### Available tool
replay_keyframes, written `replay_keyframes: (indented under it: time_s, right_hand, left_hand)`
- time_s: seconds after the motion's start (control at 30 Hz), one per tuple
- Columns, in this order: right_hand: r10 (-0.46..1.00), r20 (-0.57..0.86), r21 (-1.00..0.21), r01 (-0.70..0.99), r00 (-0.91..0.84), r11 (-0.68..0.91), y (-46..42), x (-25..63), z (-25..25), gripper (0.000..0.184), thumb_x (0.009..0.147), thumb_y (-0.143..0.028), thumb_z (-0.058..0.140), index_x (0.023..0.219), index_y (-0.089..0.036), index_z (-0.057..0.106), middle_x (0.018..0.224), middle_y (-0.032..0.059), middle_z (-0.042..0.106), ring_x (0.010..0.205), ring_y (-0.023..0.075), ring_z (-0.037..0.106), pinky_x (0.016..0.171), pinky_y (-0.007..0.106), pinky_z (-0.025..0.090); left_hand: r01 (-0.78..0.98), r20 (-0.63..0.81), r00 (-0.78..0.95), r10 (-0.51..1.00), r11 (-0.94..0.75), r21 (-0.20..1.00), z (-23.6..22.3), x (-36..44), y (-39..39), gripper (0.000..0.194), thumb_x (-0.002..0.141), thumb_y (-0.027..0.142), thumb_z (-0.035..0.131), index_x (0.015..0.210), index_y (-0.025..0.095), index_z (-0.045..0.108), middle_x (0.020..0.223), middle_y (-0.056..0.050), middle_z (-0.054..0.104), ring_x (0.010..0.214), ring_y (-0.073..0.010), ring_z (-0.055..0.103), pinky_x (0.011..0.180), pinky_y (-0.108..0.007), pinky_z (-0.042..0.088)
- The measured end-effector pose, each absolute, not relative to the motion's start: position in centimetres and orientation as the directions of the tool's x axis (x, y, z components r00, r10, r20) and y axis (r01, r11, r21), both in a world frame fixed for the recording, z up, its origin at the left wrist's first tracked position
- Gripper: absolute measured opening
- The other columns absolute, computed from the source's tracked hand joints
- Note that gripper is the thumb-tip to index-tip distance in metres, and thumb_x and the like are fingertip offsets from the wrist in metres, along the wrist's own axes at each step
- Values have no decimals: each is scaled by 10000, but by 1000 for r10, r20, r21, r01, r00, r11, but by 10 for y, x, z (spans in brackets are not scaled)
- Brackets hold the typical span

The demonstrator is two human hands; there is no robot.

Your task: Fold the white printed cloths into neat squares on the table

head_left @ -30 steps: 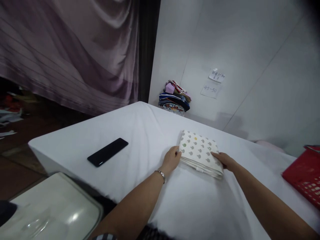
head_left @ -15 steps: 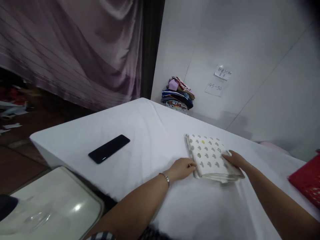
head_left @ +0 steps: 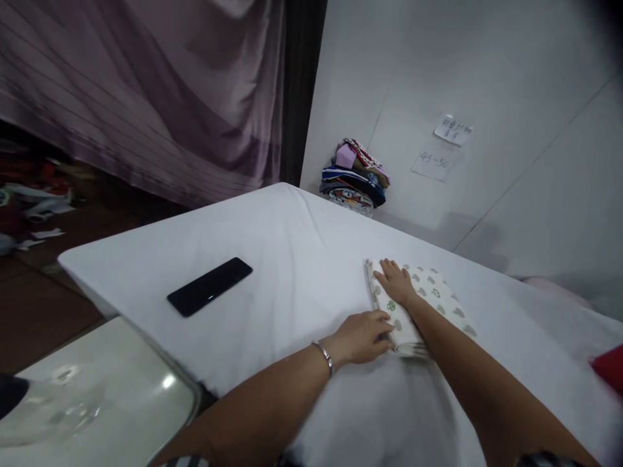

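A folded white cloth point(head_left: 440, 301) printed with small grey and green shapes lies on the white-covered table point(head_left: 272, 240). My right hand point(head_left: 396, 283) rests flat on its top near the far left corner, fingers stretched out, and the forearm crosses over the near part of the print. At the near left edge, my left hand point(head_left: 366, 336) touches the cloth with its fingertips, the fingers slightly apart. A bracelet point(head_left: 324, 358) circles the left wrist. Whether the cloth is a garment cannot be made out.
A black phone point(head_left: 210, 287) lies on the left of the table. A pile of folded clothes point(head_left: 354, 176) stands by the wall at the back. Something red point(head_left: 608, 370) is at the right edge, and a pale glossy stool-like surface point(head_left: 126, 395) sits at lower left.
My right hand has left the right side of the cloth and moved left and away from me onto its far left part. My left hand's fingers have spread and come onto the cloth's edge.
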State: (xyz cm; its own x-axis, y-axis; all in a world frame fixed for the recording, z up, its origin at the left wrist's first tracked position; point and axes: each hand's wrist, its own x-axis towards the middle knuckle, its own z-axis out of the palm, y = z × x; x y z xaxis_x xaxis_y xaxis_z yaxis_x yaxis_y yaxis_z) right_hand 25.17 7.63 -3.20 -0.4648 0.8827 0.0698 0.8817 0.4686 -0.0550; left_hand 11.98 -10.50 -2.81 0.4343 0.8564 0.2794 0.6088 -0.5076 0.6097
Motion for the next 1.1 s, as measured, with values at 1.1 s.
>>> replay_keyframes:
  time_s: [1.1]
  right_hand:
    - [558,517,-264,499,-649,825,-78,361,-28,344,873,-335,530,1202,-245,570,1216,81,603,1182,237,505,994,463,409]
  left_hand:
    - [628,215,349,912,-398,669,-14,125,-110,102,801,238,548,767,209,640,843,34,625,739,-103,552,663,-211,413]
